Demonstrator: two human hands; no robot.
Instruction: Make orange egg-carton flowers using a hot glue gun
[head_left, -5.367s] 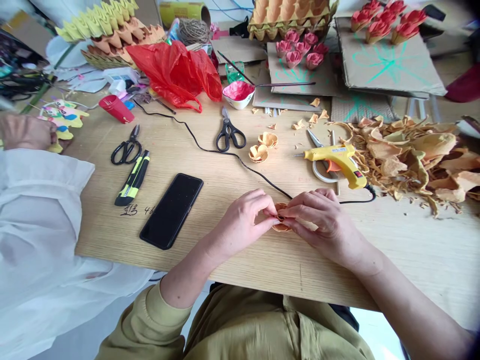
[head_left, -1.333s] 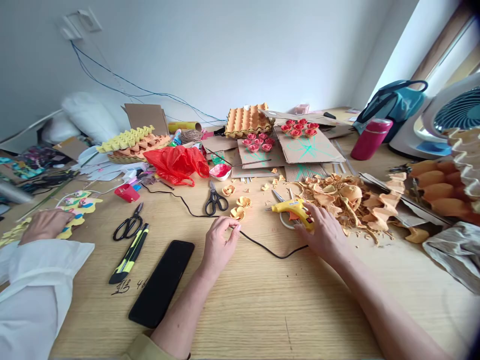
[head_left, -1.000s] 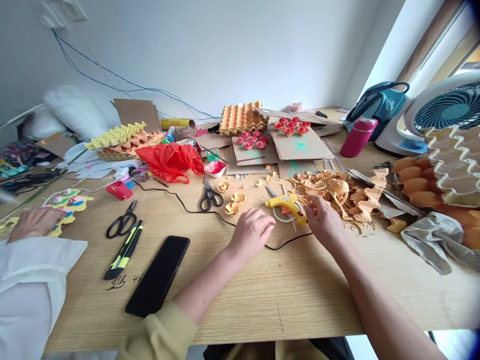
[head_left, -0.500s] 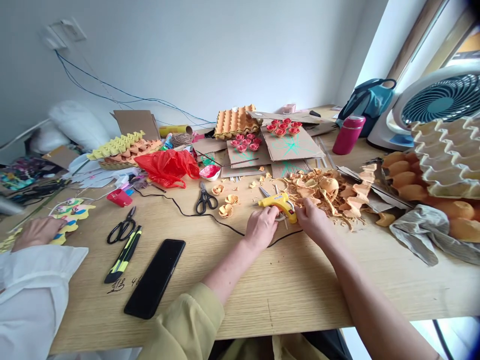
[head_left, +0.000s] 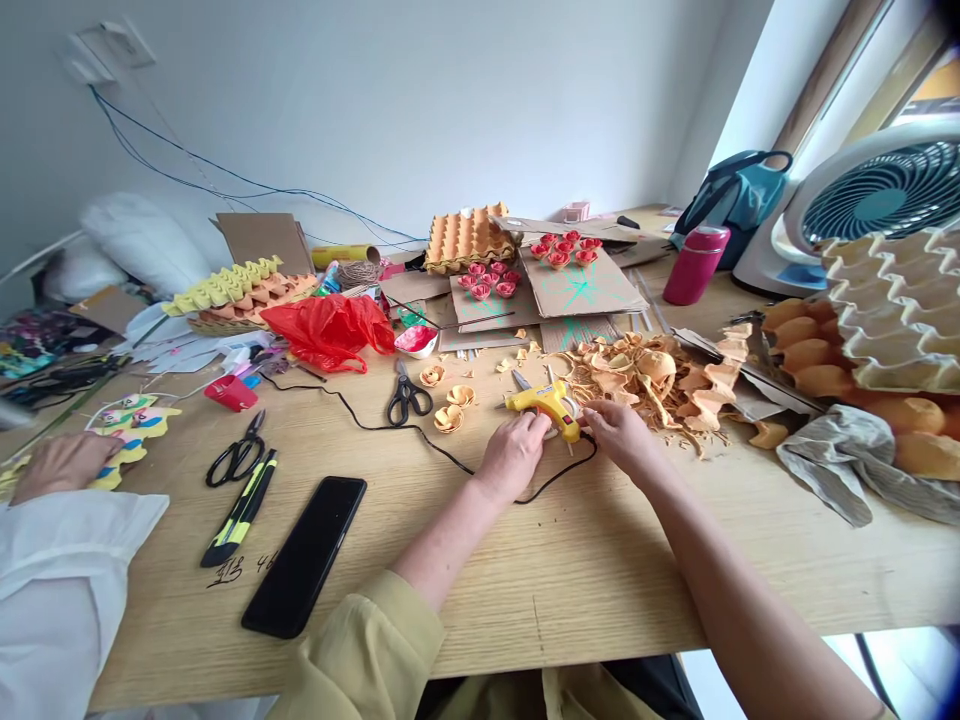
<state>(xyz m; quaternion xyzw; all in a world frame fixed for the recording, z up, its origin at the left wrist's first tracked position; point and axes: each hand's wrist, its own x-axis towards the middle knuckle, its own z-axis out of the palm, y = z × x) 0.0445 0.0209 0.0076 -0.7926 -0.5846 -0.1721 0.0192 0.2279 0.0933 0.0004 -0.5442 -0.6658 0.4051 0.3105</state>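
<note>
Near the middle of the table lies a yellow glue gun, nozzle to the left and handle towards me. My left hand is closed at the left of it, fingertips on the front of the gun below the barrel; part of the grip is hidden. My right hand is at the gun's rear right side with thumb and fingers pinched together; what they hold is too small to make out. A black cord loops below the gun. Left of it are orange egg-carton flowers and black scissors.
Egg-carton scraps heap up on the right. Behind stand red flowers on cardboard. A phone, a utility knife and more scissors lie at left. Another person's hand rests on painted carton pieces.
The glue gun's handle has swung slightly left. My right hand's fingers have shifted from the handle towards the gun's rear. The view has drifted a little.
</note>
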